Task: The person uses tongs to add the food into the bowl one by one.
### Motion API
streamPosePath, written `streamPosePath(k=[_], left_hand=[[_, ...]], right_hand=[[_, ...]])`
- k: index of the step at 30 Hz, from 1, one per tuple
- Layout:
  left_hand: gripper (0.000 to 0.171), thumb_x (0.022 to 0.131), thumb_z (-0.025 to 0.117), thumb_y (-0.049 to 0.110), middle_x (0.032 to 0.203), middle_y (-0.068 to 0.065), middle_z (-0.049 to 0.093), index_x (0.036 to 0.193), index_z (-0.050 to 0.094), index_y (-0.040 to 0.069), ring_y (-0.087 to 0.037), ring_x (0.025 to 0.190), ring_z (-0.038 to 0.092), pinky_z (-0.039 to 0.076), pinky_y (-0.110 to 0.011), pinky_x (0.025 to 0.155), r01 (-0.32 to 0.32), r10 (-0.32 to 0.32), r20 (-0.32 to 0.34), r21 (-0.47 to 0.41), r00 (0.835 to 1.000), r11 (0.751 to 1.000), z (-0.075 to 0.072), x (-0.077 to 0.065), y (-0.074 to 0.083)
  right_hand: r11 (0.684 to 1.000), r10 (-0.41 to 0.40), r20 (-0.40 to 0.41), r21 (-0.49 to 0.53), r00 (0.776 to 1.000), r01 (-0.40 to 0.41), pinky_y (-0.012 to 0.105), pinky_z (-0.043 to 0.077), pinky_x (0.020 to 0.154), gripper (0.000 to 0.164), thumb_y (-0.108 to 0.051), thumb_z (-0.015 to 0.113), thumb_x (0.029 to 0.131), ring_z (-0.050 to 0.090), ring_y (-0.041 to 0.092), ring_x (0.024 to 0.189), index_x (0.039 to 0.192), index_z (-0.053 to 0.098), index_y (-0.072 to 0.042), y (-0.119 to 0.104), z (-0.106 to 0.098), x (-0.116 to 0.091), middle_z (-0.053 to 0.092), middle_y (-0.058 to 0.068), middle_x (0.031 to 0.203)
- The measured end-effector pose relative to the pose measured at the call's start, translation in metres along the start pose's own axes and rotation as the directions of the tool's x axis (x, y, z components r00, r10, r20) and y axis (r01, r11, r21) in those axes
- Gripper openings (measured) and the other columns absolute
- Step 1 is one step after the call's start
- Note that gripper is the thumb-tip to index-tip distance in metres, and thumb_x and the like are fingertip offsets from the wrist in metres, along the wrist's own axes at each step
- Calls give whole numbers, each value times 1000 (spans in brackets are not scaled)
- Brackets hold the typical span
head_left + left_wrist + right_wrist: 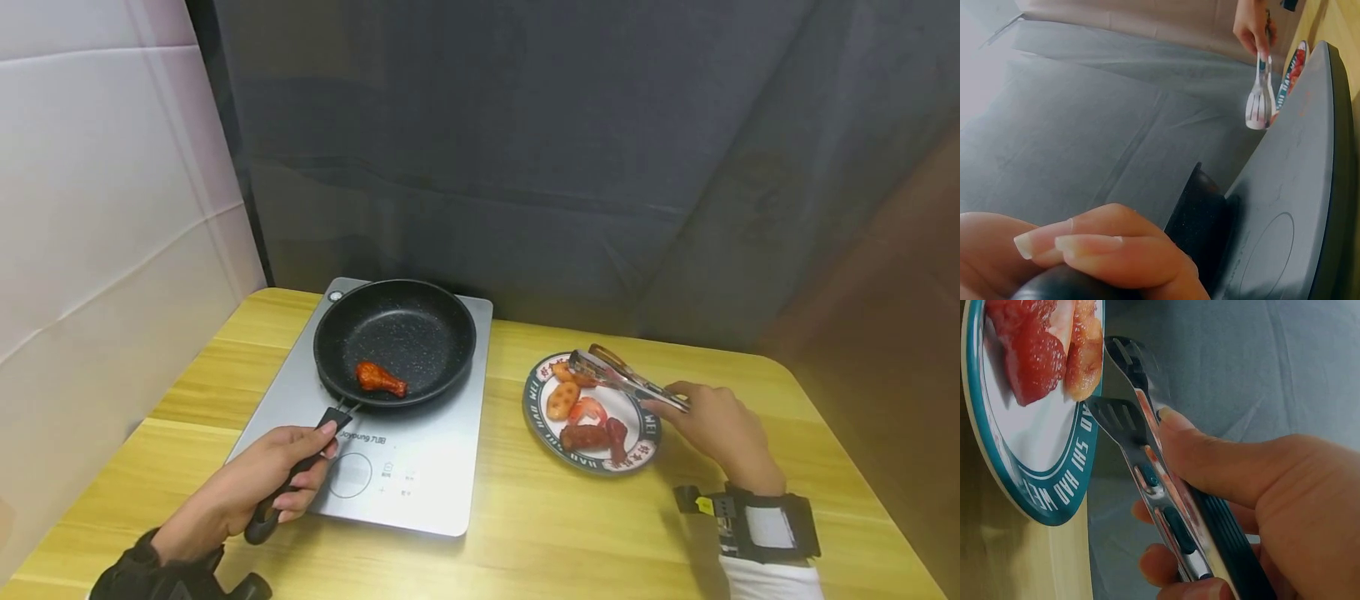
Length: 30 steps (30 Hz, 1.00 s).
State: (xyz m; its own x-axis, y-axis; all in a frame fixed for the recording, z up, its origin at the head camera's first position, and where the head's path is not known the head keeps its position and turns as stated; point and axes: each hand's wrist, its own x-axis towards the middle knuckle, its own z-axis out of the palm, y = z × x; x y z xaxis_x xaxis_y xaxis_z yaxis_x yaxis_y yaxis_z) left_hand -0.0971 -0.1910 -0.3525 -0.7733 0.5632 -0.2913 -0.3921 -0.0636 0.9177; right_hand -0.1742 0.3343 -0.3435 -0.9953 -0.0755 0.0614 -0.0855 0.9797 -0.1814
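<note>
My left hand (281,475) grips the black handle (306,468) of a frying pan (408,337) that sits on an induction cooktop (420,492). Inside the pan, near the handle side, lies a browned chicken drumstick (380,379). At the right, my right hand (716,429) holds metal tongs (626,379) by their arms, the slotted tips apart with nothing between them. Those tips hang over the far edge of a round plate (551,446) with a green lettered rim. On the plate lie yellowish round pieces (562,401), a red slice (588,411) and dark red meat pieces (585,437).
The cooktop and plate stand apart on a yellow wood-grain table (517,533). Dark cloth (510,167) hangs behind the table's back edge, and a white panel (112,208) rises at the left. A brown panel (900,367) borders the right side.
</note>
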Motion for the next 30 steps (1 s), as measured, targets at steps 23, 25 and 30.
streamPosePath(k=[23, 25, 30], left_hand=[[37, 104, 40, 38, 63, 5, 34, 93, 43, 3, -5, 44, 33, 34, -20, 41, 11, -11, -7, 4, 1000, 1000, -1, -1, 1], [37, 104, 40, 38, 63, 5, 34, 93, 43, 2, -5, 44, 33, 34, -21, 41, 10, -10, -8, 6, 1000, 1000, 0, -1, 1], [37, 104, 40, 37, 63, 4, 34, 94, 42, 2, -5, 44, 32, 32, -21, 41, 9, -9, -6, 2, 1000, 1000, 0, 0, 0]], right_hand=[[992, -102, 15, -78, 995, 103, 50, 50, 56, 50, -52, 70, 82, 63, 39, 82, 113, 71, -13, 3, -9, -7, 67, 20, 96], [991, -103, 13, -84, 995, 104, 50, 50, 55, 51, -54, 69, 82, 63, 41, 83, 113, 72, -13, 2, -10, -8, 67, 20, 96], [994, -80, 23, -69, 997, 81, 49, 49, 54, 59, -60, 67, 80, 63, 40, 83, 114, 71, -12, 2, -9, -9, 67, 21, 97]])
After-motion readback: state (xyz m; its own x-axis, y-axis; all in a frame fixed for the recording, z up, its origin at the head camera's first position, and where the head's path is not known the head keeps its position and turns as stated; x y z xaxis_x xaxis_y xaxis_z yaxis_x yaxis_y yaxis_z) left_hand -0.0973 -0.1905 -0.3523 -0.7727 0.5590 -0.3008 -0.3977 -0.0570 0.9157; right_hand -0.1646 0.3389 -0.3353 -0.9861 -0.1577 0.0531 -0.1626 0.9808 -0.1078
